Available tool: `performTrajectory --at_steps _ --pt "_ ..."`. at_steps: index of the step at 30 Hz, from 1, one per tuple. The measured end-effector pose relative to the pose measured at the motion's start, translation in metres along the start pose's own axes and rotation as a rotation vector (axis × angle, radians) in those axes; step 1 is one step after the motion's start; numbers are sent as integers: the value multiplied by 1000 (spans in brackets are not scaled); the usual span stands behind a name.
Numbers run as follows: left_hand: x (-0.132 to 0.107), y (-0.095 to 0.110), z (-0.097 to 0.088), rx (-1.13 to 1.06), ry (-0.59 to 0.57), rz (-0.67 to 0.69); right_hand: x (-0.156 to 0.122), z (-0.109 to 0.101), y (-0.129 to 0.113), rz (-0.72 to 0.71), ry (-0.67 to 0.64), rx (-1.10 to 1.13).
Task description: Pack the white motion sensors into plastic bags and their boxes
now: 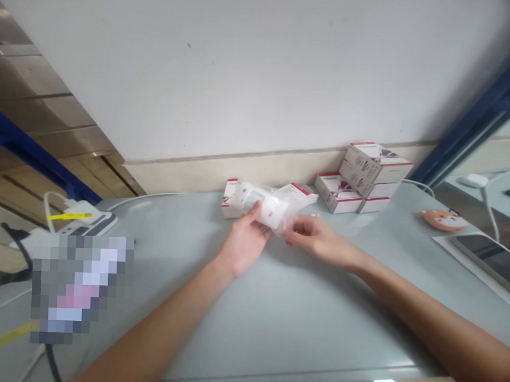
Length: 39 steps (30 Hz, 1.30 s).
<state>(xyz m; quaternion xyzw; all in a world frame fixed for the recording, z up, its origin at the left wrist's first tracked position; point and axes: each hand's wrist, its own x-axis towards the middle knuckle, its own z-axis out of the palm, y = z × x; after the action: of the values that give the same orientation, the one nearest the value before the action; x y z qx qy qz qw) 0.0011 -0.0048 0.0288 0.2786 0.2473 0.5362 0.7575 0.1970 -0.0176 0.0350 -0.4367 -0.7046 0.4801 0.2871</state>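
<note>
A white plastic device point(273, 208) with a small red mark lies inside a clear plastic bag point(284, 198). My left hand point(243, 245) grips it from below, the thumb across its front. At the bag's right end, the fingers of my right hand point(314, 237) are pinched together on the plastic. Just behind my hands are a white and red box point(230, 191) and another white and red carton point(303, 195), both partly hidden by the bag. Small white bits point(315, 215) lie on the table behind my right hand.
Several white and red boxes point(366, 175) are stacked against the wall at the right. Further right lie an orange and white pouch-like item point(444, 220) and a dark flat device point(493, 255). A power strip point(99, 224) with cables and a pixelated object point(82, 291) occupy the left side.
</note>
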Motion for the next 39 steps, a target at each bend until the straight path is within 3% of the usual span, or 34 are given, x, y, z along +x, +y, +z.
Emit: performTrajectory --at_steps 4,12,20,25,30,36,39 --pt "2 3 -1 -18 23 2 -1 -6 2 -18 -56 72" --pt "3 0 -2 38 51 10 -1 -2 -1 34 110 406" --pt "2 -6 -1 85 41 -73 10 3 14 -75 306 480" --pt "3 -5 -4 92 13 -66 11 -2 16 25 367 700" --pt "0 -3 -3 263 -127 50 8 -8 9 187 406 939" --pt "0 5 -4 330 -67 151 9 -10 17 154 326 820" --pt "3 7 -9 336 -9 171 10 -8 22 118 381 724"
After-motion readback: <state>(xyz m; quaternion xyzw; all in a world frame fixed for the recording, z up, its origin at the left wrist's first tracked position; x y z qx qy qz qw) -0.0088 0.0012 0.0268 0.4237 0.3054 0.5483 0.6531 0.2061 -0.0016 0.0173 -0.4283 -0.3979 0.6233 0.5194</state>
